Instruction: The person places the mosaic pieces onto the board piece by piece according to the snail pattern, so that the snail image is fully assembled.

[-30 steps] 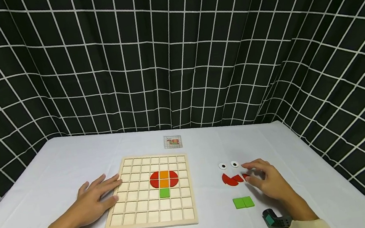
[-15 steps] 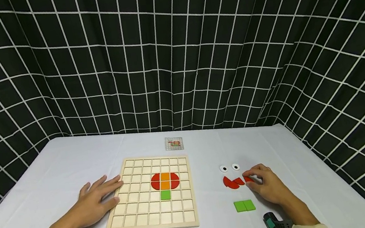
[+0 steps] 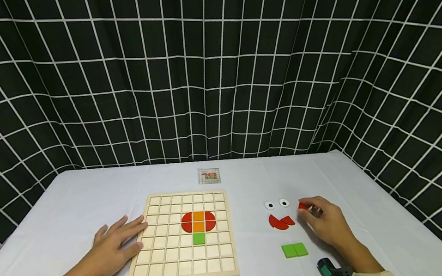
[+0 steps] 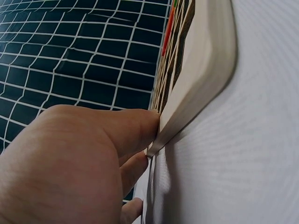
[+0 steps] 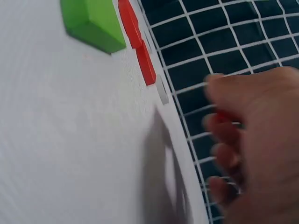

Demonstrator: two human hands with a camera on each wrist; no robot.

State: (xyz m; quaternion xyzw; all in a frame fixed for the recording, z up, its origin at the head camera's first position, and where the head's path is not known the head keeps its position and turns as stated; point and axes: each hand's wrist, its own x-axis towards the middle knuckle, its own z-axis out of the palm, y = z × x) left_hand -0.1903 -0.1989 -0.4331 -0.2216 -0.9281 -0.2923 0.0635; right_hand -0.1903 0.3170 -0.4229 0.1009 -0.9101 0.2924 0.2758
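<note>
A wooden grid board lies on the white table, bearing red rounded pieces, orange squares and a green square. My left hand rests at the board's left edge, fingers outstretched; in the left wrist view its thumb touches the frame. To the right of the board, my right hand pinches a red quarter-circle tile between thumb and fingers. In the right wrist view that hand is raised above the cloth, and only a sliver of red shows between its fingers.
Left of my right hand lie two white eye discs, several red pieces and two green squares. A small picture card lies behind the board. Black curtains with white grid lines stand around the table.
My right hand has closed its thumb and fingers on the rightmost red tile and picked it up, moving slightly right and away from the other red pieces. The left hand stays at the board.
</note>
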